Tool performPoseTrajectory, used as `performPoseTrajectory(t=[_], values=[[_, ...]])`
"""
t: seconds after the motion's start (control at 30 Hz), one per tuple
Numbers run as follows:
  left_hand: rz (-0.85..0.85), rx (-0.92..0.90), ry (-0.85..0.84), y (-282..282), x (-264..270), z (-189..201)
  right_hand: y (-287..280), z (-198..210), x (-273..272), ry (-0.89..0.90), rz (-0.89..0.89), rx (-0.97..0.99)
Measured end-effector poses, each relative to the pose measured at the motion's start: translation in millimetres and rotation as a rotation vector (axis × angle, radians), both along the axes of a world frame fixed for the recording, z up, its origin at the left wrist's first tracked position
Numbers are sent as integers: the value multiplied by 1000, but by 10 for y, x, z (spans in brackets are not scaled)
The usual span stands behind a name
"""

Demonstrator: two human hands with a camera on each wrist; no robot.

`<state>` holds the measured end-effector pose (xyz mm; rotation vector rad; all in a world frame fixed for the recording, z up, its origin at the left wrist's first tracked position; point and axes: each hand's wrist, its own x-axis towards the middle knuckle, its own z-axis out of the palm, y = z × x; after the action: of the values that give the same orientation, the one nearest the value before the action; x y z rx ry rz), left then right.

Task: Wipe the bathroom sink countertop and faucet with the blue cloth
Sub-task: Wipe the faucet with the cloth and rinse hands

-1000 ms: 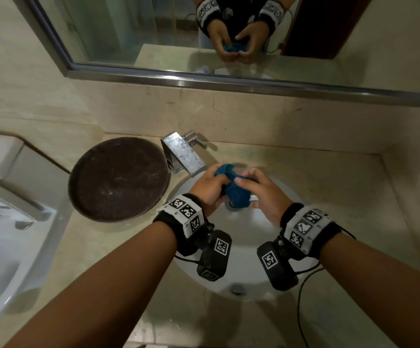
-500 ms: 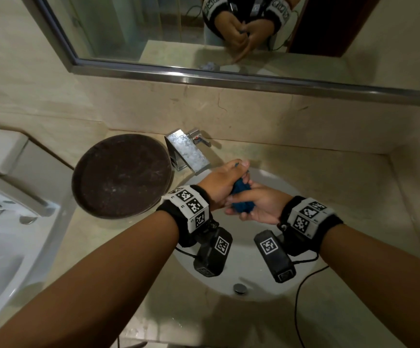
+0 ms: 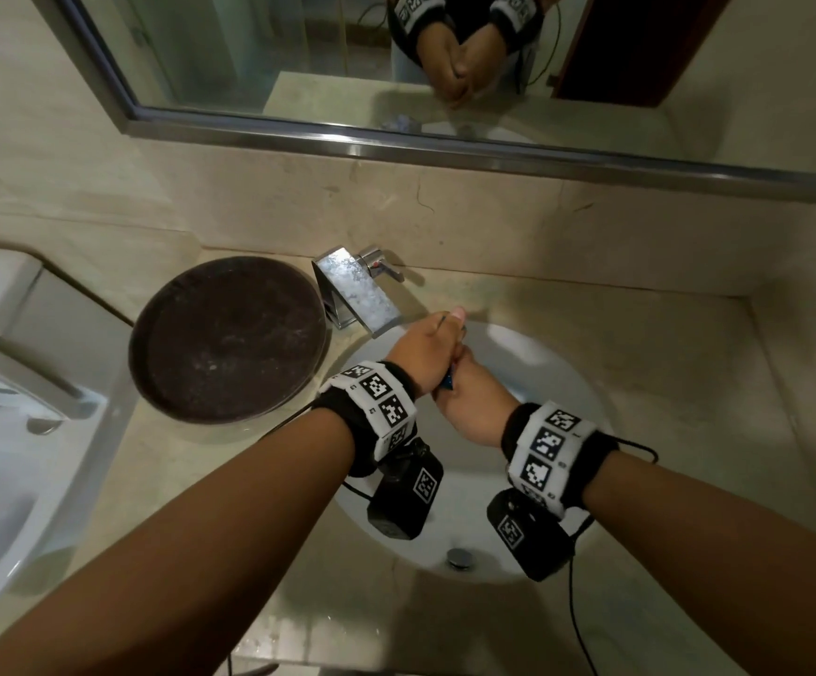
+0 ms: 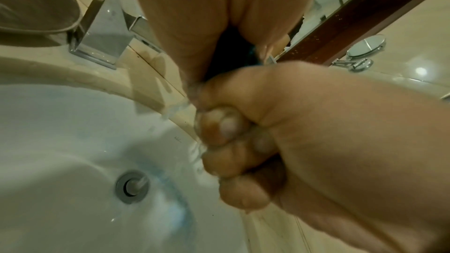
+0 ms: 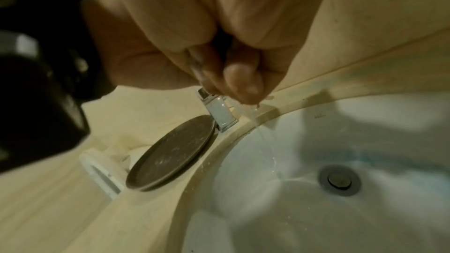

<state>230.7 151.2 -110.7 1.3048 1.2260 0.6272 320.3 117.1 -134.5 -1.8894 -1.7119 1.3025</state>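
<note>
The blue cloth (image 3: pixel 447 382) is almost wholly hidden, wrung between both fists over the sink (image 3: pixel 566 378); only a dark sliver shows at the heel of the left hand (image 3: pixel 425 356). The right hand (image 3: pixel 471 404) lies under and against it, fingers (image 4: pixel 219 138) curled tight round the cloth. Water (image 5: pixel 264 141) trickles from the fists into the sink. The faucet (image 3: pixel 359 297) stands just left of the hands on the worktop (image 3: pixel 664 344), a dark round tray (image 3: pixel 228 339) touching its far side. Right of the sink the worktop lies bare to the wall.
</note>
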Motion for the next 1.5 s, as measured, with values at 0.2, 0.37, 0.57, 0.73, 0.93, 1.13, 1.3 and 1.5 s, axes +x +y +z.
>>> performPoseTrajectory(t=[0.2,0.37,0.57,0.73,0.93,1.13,1.3,1.5], values=[[32,9,61,-2,1,-46,-55,-88,-76,-189,37,108],[40,9,58,-3,14,-68,-69,-114,-75,-261,77,107],[-20,21,21,-60,-4,-41,-59,25,76,-162,89,66],[-42,-11,-66,-76,-41,-91,-46,141,234,-9,18,-53],[-14,-18,-93,-81,-117,-176,-13,138,264,149,-31,-10],[6,113,38,-85,-87,-124,-55,94,261,270,-155,52],[15,120,-153,-107,-97,-62,-20,137,286,380,-264,-119],[-36,68,-181,-87,-144,-28,21,305,241,642,-169,-409]])
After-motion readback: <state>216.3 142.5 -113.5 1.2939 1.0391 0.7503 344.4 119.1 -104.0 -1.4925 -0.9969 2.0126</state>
